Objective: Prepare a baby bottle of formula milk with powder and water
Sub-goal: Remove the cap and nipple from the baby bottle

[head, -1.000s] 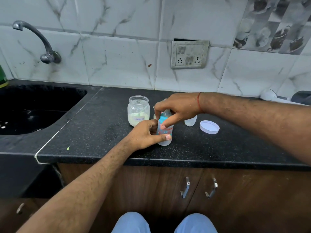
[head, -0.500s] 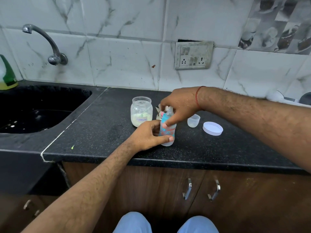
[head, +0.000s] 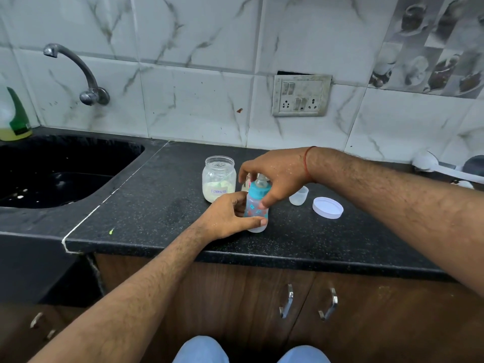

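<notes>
A small baby bottle [head: 256, 209] with a blue collar and a clear teat stands upright on the black counter [head: 162, 205]. My left hand [head: 229, 216] wraps around its lower body from the left. My right hand [head: 275, 176] comes from above and grips the blue collar with thumb and fingers. An open glass jar [head: 219, 178] labelled formula, with pale powder at the bottom, stands just left of the bottle. Its white lid [head: 328, 207] lies flat to the right, beside a small clear cup [head: 299, 196].
A black sink [head: 52, 174] lies at the left under a wall tap [head: 78, 72], with a green-capped soap bottle [head: 14, 119] at its corner. White utensils [head: 440, 169] sit at the far right. The counter's front edge runs just below the bottle, above wooden cupboard doors [head: 288, 305].
Both hands have stayed on the bottle, and my right hand's fingers have shifted around the collar. The view has drifted slightly, so everything sits a little further right in the frame.
</notes>
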A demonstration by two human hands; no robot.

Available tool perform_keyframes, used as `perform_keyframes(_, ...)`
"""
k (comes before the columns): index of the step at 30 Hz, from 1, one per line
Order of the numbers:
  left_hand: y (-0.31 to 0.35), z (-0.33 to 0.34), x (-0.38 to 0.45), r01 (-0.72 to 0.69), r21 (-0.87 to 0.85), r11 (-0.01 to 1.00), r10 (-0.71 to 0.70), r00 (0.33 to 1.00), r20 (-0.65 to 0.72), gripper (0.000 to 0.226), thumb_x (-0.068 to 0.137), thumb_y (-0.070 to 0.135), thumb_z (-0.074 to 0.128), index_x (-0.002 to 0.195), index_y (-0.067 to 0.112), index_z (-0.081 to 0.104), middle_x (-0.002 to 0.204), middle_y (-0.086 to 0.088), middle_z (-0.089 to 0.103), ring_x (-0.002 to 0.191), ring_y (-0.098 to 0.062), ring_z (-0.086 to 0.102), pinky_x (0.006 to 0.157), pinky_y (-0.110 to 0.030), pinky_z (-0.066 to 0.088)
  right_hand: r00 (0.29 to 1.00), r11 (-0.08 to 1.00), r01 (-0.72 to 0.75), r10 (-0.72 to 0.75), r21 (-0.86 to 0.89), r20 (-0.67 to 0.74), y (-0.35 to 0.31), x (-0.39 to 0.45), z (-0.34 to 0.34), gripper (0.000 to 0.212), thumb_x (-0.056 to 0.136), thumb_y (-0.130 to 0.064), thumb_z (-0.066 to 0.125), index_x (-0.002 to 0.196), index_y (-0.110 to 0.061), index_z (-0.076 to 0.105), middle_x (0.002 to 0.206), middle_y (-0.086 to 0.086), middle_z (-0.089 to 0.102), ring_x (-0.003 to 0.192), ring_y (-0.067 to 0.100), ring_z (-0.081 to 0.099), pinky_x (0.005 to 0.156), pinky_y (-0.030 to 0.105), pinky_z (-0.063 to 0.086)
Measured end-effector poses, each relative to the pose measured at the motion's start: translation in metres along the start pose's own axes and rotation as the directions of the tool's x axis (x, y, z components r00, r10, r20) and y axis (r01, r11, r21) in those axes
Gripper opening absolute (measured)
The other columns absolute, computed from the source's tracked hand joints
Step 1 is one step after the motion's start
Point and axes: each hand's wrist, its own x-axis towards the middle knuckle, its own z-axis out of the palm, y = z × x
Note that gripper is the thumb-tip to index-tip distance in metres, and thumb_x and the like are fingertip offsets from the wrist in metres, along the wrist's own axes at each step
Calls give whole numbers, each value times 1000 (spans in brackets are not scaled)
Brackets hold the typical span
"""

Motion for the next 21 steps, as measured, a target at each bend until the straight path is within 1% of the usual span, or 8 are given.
perform_keyframes(1,0,0,0,2,-4,1000,-2,1000,0,41,91,34,91,126,31,70,112,21,78,102,11,75,83,-6,53,1000,999,-27,27,-33,-2,0,0,0,54,88,-45,77,136,-31,57,115,-10,64,95,14,62,83,33,50)
perform_keyframes(3,0,0,0,-7,-3,1000,7,1000,-4,43,92,35,90,130,29,71,115,20,78,104,10,75,85,-5,53,1000,999,-13,13,-34,2,0,0,1,48,89,-38,76,134,-30,61,112,-11,62,91,11,58,82,30,45)
perform_keyframes(5,1,1,-1,-18,1,1000,18,1000,-9,46,91,35,91,132,25,72,116,19,80,106,8,75,87,-6,54,999,999,33,-33,6,-9,-1,0,2,51,84,-33,80,132,-29,62,118,-11,61,96,10,59,85,31,49)
perform_keyframes(8,0,0,-1,-9,-2,1000,9,1000,-10,44,91,35,91,130,25,72,116,17,80,105,7,76,86,-6,54,999,999,-14,12,-42,-38,-1,0,1,51,88,-46,76,134,-30,62,117,-11,64,104,15,62,91,34,52)
perform_keyframes(11,0,0,-1,-20,8,1000,20,1000,-13,47,91,35,91,134,24,72,119,16,81,108,5,76,89,-7,54,1000,1000,21,-21,17,14,-1,0,-1,49,84,-34,79,131,-35,64,117,-13,64,101,14,63,91,37,55)
perform_keyframes(14,1,0,-1,-19,5,1000,19,1000,-13,46,90,36,91,131,25,72,117,16,81,107,4,76,89,-9,55,1000,1000,2,-2,7,-7,-1,-1,-3,58,83,-44,81,137,-32,62,124,-11,64,106,14,63,93,34,53)
perform_keyframes(16,2,-1,-1,-13,18,1000,13,1000,-6,50,89,41,91,133,26,72,121,15,80,111,2,76,95,-15,57,1000,998,-23,23,-53,-7,-1,-2,-3,52,89,-45,76,137,-29,64,116,-12,63,101,14,61,89,31,50)
perform_keyframes(21,3,-1,-2,-26,18,999,26,1000,-8,49,89,40,92,132,26,73,121,14,81,111,1,76,98,-17,57,998,995,-65,64,-70,-21,-4,1,-4,57,85,-53,77,136,-31,64,118,-9,68,96,15,60,94,35,55)
